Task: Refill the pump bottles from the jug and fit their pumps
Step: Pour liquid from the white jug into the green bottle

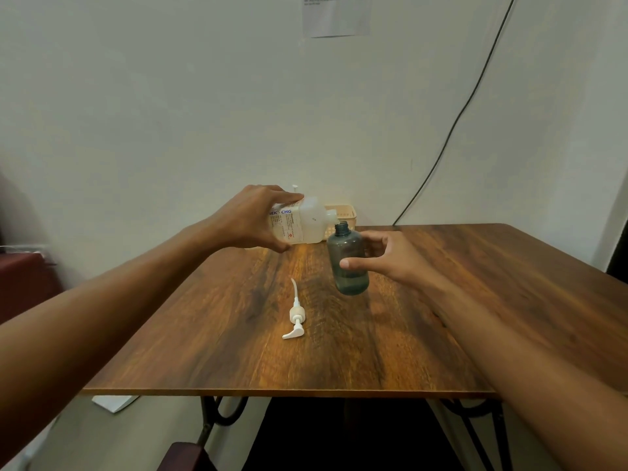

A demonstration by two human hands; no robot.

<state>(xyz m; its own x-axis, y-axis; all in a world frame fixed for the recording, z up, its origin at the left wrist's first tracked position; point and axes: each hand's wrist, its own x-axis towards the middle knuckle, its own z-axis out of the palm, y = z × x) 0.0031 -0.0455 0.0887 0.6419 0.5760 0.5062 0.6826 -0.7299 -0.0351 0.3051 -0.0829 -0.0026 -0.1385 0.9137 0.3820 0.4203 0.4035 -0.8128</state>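
- The bottle [348, 263] is set on the table [238, 351] and held from the right by the right hand [387, 256].
- The jug [302, 220] is held tipped in the left hand [251, 219], left of the bottle, its mouth just above the bottle's neck.
- The pump [295, 312] is laid on the table, before and left of the bottle.
- The basket [343, 212] is placed behind the jug.
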